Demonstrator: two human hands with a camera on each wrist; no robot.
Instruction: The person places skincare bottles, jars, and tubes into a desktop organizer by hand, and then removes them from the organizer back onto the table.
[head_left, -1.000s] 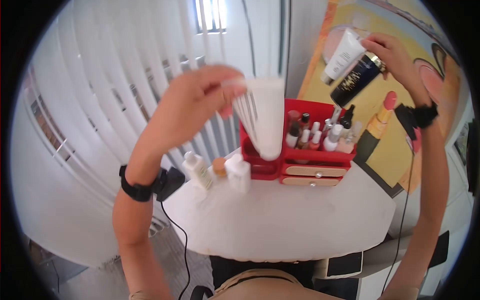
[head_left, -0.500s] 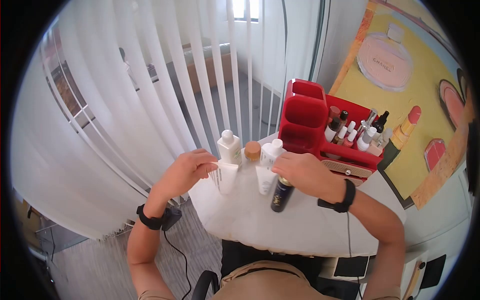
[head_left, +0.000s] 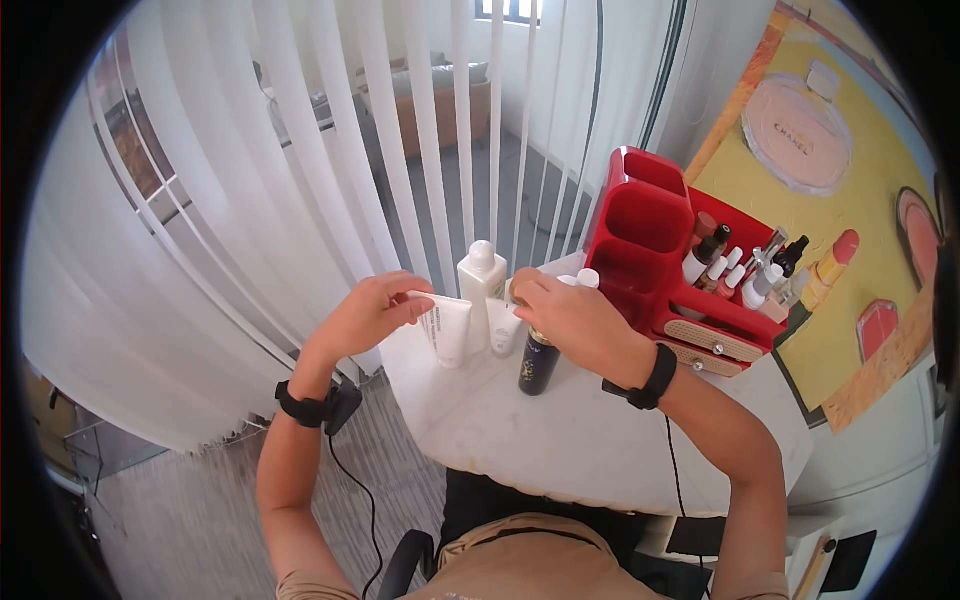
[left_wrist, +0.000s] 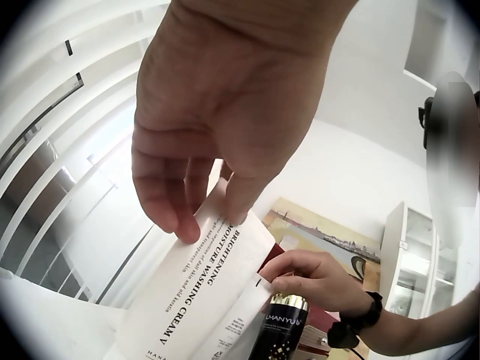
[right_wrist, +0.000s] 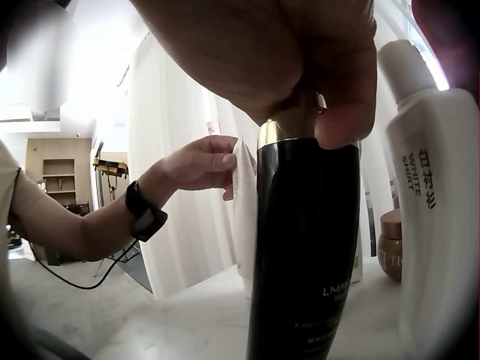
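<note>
The white cream tube (head_left: 447,330) stands cap-down on the worktop (head_left: 600,440), and your left hand (head_left: 368,315) pinches its flat crimped top between thumb and fingers (left_wrist: 180,214). Just beside it, your right hand (head_left: 570,325) curls its fingers over the gold cap of the black bottle (head_left: 539,362), which stands upright on the worktop; a shorter white tube (head_left: 505,328) sits between the 2, and the tall white bottle (head_left: 481,285) stands right behind.

The risk here is crowding. These 4 containers stand close together near the worktop's far edge, so a sideways nudge from either hand could topple 1 into the next. The cream tube looks least stable, balanced on a narrow cap, and may tip once your pinch loosens. The red organiser (head_left: 665,265) full of small bottles sits near your right wrist, where a wide withdrawal could clip it.
</note>
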